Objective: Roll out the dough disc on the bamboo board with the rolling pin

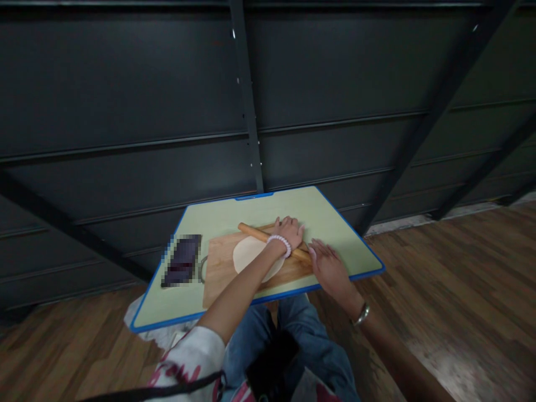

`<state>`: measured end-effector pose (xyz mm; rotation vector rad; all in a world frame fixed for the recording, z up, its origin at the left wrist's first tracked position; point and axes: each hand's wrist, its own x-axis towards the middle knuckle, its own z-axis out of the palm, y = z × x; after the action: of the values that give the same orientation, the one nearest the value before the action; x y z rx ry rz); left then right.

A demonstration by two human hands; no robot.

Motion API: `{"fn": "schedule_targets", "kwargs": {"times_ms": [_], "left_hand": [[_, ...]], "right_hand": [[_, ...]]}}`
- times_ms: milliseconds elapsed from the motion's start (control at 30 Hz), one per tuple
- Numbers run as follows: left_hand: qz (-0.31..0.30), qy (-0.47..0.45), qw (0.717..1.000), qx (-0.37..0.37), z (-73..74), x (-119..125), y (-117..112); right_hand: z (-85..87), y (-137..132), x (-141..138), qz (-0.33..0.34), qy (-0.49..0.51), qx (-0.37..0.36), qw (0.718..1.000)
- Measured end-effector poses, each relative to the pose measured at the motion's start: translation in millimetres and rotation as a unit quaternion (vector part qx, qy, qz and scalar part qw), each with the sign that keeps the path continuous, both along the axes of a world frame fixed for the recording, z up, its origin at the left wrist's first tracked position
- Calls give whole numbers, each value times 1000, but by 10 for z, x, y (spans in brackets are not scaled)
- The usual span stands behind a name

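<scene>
A wooden rolling pin (253, 231) lies slanted across a flat round of pale dough (247, 253) on a wooden board (218, 268). My left hand (288, 231), with a bead bracelet at the wrist, rests palm down on the middle of the pin, fingers stretched flat. At the pin's near right end lies my right hand (327, 264), also flat, its fingers spread and pressing on the pin. A watch shows on my right wrist.
The board lies on a small pale green table with a blue rim (360, 276) over my lap. A blurred dark rectangular object (181, 261) lies left of the board. Dark metal wall panels and braces stand behind; wooden floor spreads on both sides.
</scene>
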<state>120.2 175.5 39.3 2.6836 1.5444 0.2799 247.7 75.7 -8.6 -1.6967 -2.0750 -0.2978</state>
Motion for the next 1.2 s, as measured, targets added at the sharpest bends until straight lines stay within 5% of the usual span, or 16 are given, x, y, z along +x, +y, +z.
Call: {"fn": "schedule_targets", "kwargs": {"times_ms": [400,667,933,1200], "left_hand": [[-53,35,997,36,-115,-335,-399],[-37,40,997,46,-170,-563,-767],[-2,40,994,104,-216,-772,-1169],[101,50,986,120,-260,-723,-1461]], "right_hand": [[-49,-518,-362,13,-8,41,999],[-8,-814,-518,26,-50,15,998],[53,-805,-548,58,-58,4,997],[150,-648,-514,64,-84,12,994]]}}
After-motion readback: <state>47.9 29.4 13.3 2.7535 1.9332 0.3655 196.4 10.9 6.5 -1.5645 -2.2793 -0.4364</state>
